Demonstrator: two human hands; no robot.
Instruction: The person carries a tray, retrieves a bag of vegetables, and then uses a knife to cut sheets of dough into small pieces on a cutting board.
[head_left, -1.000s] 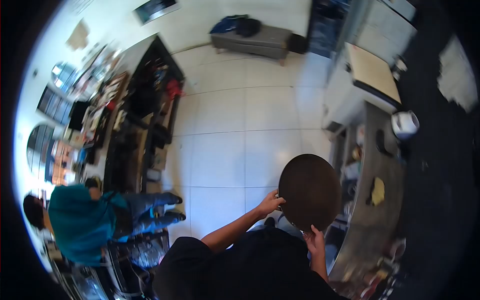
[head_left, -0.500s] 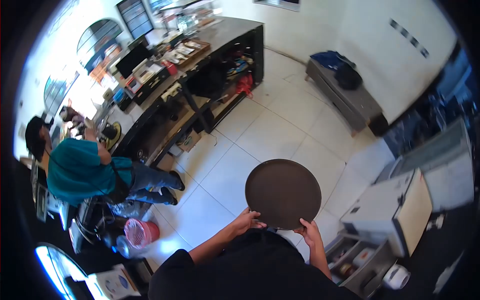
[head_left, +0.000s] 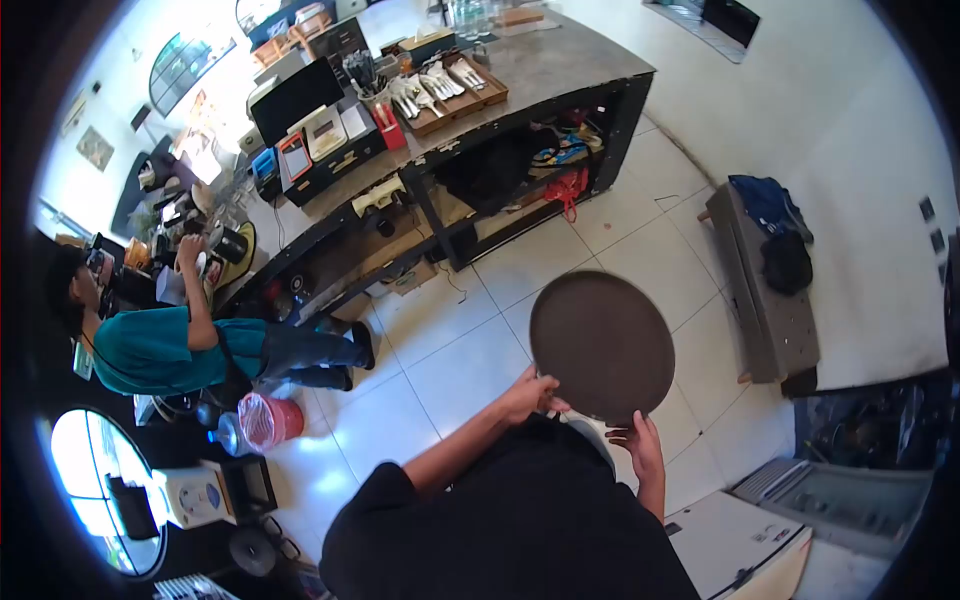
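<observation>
A round dark brown serving tray (head_left: pixel 602 345) is held out before my body, its flat face up toward me and nothing on it. My left hand (head_left: pixel 533 396) is closed on the tray's near-left rim, thumb on top and fingers partly underneath. At the near-right rim, my right hand (head_left: pixel 642 449) grips the edge more loosely, thumb against the rim and fingers curled below it.
A co-worker in a teal shirt (head_left: pixel 155 345) stands at the counter (head_left: pixel 545 60) on the left. A cutlery tray (head_left: pixel 495 92) rests there. A pink bin (head_left: pixel 283 420) is on the floor, a grey bench (head_left: pixel 760 310) by the wall, a white chest (head_left: pixel 735 540) at lower right.
My view has turned right, so counter and bench sit differently. The tray stays in both hands, now further right and higher in view. The co-worker's arm is raised higher.
</observation>
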